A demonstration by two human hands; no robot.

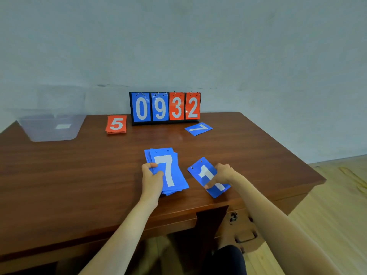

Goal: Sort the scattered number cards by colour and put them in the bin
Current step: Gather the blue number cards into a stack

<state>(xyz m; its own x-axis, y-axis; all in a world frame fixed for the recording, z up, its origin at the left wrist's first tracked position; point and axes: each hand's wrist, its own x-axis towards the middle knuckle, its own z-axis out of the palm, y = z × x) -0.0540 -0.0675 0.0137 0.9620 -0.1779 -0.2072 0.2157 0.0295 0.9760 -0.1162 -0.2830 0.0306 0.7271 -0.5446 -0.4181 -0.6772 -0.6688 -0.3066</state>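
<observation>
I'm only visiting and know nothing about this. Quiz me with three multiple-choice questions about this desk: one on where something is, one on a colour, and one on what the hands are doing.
1. Where is the clear bin?
A. At the far left of the desk
B. On the floor
C. At the near edge, by the person

2. What colour is the stack topped by 5?
A. Blue
B. Orange-red
C. Green

3. What are the hands doing?
A. Both lie idle
B. The left hand holds the blue stack; the right hand holds the blue 1 card
C. Both lift the bin

Answers:
1 A: the bin sits at the far left, near the wall.
2 B: its top card is orange-red with a white 5.
3 B: the fingers of each hand curl onto blue cards.
</observation>
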